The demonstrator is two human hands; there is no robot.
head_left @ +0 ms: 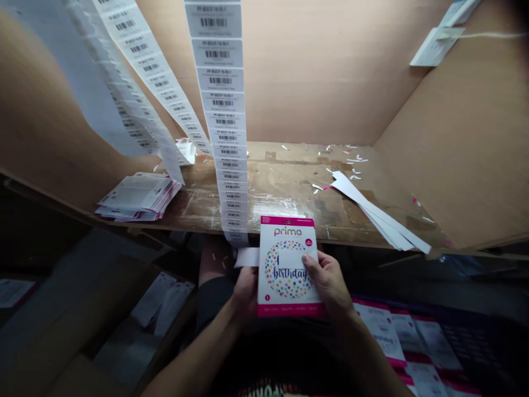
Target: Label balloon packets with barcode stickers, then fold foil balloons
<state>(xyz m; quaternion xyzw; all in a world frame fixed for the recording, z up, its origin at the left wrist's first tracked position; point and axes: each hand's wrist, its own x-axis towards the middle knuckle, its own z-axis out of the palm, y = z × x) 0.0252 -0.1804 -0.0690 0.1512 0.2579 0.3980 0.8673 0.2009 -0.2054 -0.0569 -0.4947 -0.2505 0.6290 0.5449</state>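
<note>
Right hand [334,284] clamps the right edge of a pink-and-white prima packet [285,284], its thumb pressed on the face of the packet at the right end of a plain white label [290,259]. That label lies over part of the lettering, just above the word "birthday". Left hand [246,288] closes on the packet's left edge, its fingers mostly hidden behind it. Between them the packet is held upright over the person's lap, just in front of the bench [273,184].

Beside the left hand a short white strip [248,257] sticks out; it seems to join the hanging barcode label strip [223,103] above, though the dim light there makes this hard to tell. Another label strip [151,69] slants down farther left, near some crumpled paper [185,151].

On the bench's left end sits a stack of packets [138,196]; toward the right, long white paper strips [382,215] overlap among small scraps. Below, more packets lie at lower left [152,309], and pink-edged packets [382,331] fill a dark crate [479,325] at lower right.
</note>
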